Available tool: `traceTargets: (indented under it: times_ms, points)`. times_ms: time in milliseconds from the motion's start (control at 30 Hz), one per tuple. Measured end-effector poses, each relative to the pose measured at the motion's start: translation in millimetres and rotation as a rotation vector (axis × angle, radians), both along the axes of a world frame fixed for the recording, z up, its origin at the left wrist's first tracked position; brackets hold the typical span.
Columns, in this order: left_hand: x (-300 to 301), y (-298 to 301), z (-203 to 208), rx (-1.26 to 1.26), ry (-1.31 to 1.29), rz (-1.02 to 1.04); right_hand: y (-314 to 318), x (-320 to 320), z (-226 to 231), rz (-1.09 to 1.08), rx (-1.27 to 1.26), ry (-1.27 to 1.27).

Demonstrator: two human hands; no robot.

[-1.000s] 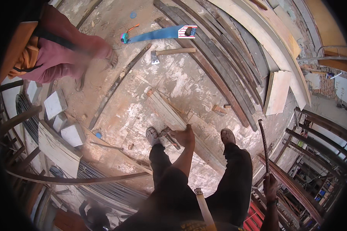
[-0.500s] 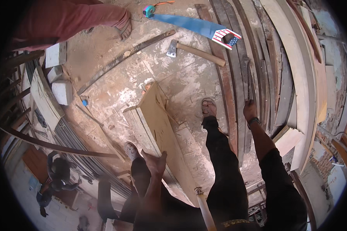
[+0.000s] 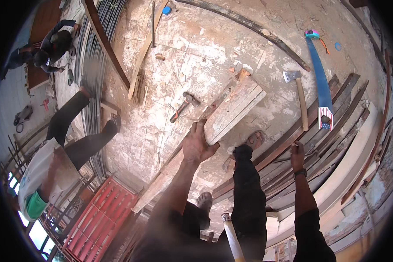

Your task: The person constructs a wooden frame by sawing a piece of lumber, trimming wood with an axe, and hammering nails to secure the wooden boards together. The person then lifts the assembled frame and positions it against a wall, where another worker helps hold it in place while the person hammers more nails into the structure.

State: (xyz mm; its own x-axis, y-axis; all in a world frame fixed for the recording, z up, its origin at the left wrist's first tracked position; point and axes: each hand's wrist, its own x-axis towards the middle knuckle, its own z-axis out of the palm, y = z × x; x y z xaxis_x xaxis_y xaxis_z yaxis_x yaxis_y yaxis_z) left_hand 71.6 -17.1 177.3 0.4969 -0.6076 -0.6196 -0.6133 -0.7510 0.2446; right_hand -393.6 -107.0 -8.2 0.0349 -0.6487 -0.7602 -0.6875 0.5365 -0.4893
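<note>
Fingers of left hand (image 3: 197,146) clamped on pale plank (image 3: 231,111); right hand (image 3: 297,153) fisted on thin rod, near blue saw (image 3: 320,83).

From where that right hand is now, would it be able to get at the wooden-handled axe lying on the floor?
Probably not without bending. The right hand hangs raised, beyond the axe, which lies flat on dusty concrete beside the blue handsaw. Nothing covers the axe.

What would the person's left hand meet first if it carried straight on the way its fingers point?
The left hand already grips the wide plank; straight beyond its fingertips, the claw hammer on the floor looks first, though depth is unclear.
</note>
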Motion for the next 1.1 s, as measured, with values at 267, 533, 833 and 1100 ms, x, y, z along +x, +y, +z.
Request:
traceTargets:
  times_ms: [267, 533, 833, 1100]
  points:
    - [3.5, 6.8, -2.2, -0.214, 0.118, 0.06, -212.1, 279.7, 173.7, 0.491, -0.579, -0.341]
    - [-1.4, 21.4, -19.4, -0.303, 0.135, 0.018, -173.1, 538.2, 120.8, 1.744, -0.616, -0.373]
    - [-25.8, 27.3, -35.5, -0.389, -0.082, -0.003, 3.6, 612.8, -108.8, 2.764, -0.75, -0.56]
    - [-26.0, 29.3, -36.4, -0.435, -0.228, 0.045, -28.8, 628.0, -159.0, 2.689, -0.888, -0.716]
